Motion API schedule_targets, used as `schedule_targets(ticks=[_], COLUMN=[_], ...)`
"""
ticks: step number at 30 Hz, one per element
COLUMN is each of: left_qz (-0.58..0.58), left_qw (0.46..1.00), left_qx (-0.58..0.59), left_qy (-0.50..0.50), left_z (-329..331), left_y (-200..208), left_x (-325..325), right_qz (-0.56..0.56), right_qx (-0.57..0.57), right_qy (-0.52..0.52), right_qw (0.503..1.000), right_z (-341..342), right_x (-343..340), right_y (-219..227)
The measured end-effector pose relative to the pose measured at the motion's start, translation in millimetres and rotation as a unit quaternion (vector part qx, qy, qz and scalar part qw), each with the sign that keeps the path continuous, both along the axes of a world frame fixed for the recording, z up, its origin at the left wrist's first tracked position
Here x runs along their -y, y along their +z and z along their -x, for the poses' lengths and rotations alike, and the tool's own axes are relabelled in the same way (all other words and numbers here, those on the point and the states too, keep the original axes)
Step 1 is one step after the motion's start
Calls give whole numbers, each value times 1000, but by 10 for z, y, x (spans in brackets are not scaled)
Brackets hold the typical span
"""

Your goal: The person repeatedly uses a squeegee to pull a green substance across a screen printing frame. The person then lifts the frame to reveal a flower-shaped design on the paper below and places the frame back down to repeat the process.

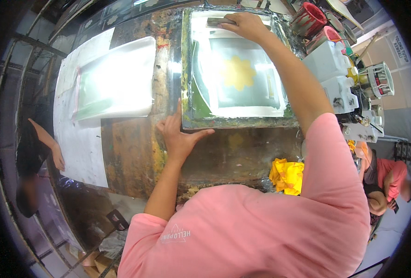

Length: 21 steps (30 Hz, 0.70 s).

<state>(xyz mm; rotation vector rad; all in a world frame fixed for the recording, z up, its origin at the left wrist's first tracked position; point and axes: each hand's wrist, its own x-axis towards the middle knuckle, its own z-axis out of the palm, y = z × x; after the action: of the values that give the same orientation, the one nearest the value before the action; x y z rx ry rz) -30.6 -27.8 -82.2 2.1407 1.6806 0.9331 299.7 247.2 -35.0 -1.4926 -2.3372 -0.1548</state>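
At the far end of a screen-printing frame point(242, 123), my right hand point(248, 27) is closed around a squeegee point(218, 22). Its blade lies across the top of the mesh, over a white strip. A yellow flower shape point(239, 73) shows in the middle of the mesh, with bright glare beside it. My left hand point(178, 139) rests at the frame's near left corner, thumb and fingers spread along the two edges, holding nothing. Left of the frame, a stack of translucent sheets point(117, 78) lies on white paper point(82, 153).
The frame sits on a stained wooden table point(131, 157). Along the right stand red-smeared paint cans point(309, 19), white plastic jugs point(340, 92) and a drip-covered bucket point(377, 79). A crumpled yellow cloth point(287, 176) lies near my right elbow. One person point(38, 143) is at the left, another point(391, 178) at the right.
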Motion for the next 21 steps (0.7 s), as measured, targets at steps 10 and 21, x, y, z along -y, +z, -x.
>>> schedule_targets(ticks=[10, 21], left_qz=[59, 15], left_qw=[998, 929], left_qx=[7, 369], left_qy=[13, -35], left_z=[15, -252], left_y=[-9, 478], left_x=[43, -45], right_qz=[35, -20], right_qx=[32, 27], right_qy=[-47, -39], right_qw=[998, 999], right_z=[391, 655], right_x=[1767, 2934], right_y=[28, 954])
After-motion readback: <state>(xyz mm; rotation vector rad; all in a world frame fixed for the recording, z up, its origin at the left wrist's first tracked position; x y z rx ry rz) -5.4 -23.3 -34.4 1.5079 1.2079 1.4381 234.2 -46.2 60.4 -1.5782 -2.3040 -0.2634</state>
